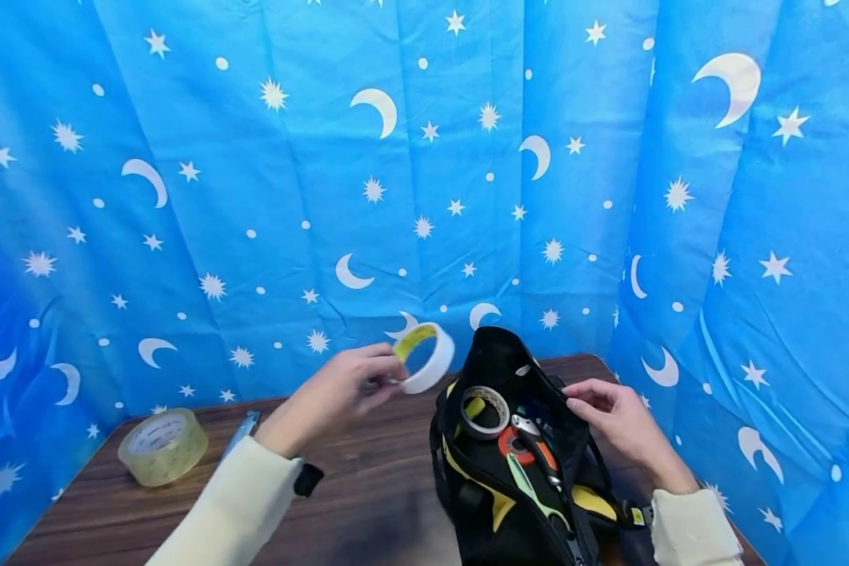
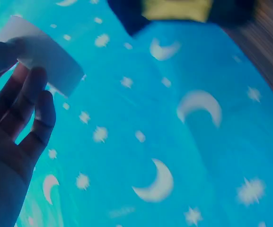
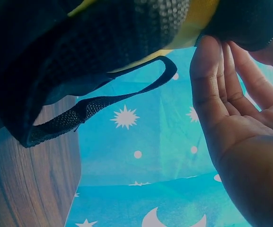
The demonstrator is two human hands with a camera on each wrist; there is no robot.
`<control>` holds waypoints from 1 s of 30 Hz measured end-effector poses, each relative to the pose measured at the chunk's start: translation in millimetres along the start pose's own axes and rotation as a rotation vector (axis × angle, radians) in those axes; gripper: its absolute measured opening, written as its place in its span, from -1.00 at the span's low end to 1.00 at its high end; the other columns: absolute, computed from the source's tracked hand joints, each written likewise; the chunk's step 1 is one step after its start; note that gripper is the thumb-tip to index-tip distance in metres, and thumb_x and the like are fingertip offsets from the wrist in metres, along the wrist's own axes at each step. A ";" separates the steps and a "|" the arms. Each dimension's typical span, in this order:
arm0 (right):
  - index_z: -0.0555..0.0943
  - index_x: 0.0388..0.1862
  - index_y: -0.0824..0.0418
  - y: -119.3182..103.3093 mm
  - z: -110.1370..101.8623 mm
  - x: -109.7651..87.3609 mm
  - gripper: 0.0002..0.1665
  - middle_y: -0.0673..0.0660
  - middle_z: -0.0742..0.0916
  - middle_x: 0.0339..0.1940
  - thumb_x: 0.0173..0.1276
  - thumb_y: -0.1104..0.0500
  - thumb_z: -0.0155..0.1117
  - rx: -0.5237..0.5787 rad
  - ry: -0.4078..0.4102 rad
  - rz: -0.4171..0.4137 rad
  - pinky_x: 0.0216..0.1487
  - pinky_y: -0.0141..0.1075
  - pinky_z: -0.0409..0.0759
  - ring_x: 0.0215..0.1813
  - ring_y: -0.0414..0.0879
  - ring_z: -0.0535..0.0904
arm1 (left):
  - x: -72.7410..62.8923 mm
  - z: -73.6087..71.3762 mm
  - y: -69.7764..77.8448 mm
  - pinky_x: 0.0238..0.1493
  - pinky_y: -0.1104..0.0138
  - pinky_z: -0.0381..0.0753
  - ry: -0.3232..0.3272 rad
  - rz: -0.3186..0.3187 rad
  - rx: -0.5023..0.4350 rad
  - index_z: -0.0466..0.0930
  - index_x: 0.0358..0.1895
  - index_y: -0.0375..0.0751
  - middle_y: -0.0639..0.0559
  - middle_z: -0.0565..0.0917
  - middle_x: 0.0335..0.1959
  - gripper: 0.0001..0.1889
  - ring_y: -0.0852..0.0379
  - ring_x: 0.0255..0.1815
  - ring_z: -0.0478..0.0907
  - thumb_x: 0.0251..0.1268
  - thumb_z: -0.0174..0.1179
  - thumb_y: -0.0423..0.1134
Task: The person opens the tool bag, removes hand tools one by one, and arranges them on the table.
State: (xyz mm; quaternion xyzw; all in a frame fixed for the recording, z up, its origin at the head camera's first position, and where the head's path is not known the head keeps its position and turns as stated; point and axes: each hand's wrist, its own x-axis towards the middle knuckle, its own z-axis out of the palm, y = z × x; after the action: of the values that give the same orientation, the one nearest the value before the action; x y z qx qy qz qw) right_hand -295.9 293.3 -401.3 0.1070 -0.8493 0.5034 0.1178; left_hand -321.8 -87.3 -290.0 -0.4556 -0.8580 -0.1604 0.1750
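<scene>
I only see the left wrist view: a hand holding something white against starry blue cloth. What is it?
Observer: A roll of white tape, pinched by the left hand above the table.
Operator: And the other hand?
Observer: The right hand holds the rim of an open black bag.
Operator: Anything inside?
Observer: Another tape roll and some tools.

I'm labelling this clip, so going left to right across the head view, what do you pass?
Clear tape roll → left hand → white tape roll → black tool bag → right hand.
</scene>
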 end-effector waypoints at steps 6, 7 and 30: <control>0.63 -0.03 0.23 -2.0 2.0 0.3 -0.66 0.11 0.60 -0.40 0.33 0.05 0.26 -0.014 0.002 0.000 -0.52 -0.31 0.39 -0.46 -0.03 0.44 | -48.3 -2.3 -40.3 -0.34 0.39 0.56 -0.027 -0.137 0.177 0.66 -0.39 0.04 0.27 0.52 -0.37 -0.84 0.29 -0.37 0.47 0.01 0.43 -0.31; 0.63 -0.03 0.24 -2.3 2.4 0.2 -0.66 0.11 0.61 -0.39 0.33 0.05 0.26 -0.013 0.000 0.001 -0.52 -0.31 0.39 -0.45 -0.03 0.44 | -56.1 -0.2 -47.5 -0.34 0.37 0.55 -0.032 -0.141 0.209 0.66 -0.41 0.03 0.26 0.53 -0.39 -0.84 0.28 -0.37 0.46 -0.01 0.44 -0.30; 0.61 0.01 0.21 -4.5 9.2 -5.7 -0.59 0.12 0.66 -0.26 0.35 -0.04 0.22 -0.086 0.011 0.048 -0.47 -0.28 0.42 -0.37 0.03 0.46 | -150.4 57.7 -132.5 -0.36 0.10 0.43 -0.151 -0.440 0.473 0.62 -0.62 0.02 0.20 0.53 -0.61 -0.82 0.07 -0.43 0.45 -0.22 0.44 -0.35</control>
State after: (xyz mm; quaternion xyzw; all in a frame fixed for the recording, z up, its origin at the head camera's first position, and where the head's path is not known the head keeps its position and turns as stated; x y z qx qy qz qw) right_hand -290.0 283.4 -403.6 0.0787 -0.8717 0.4698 0.1150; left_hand -362.9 -242.0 -423.7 -0.2165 -0.9599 0.0434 0.1730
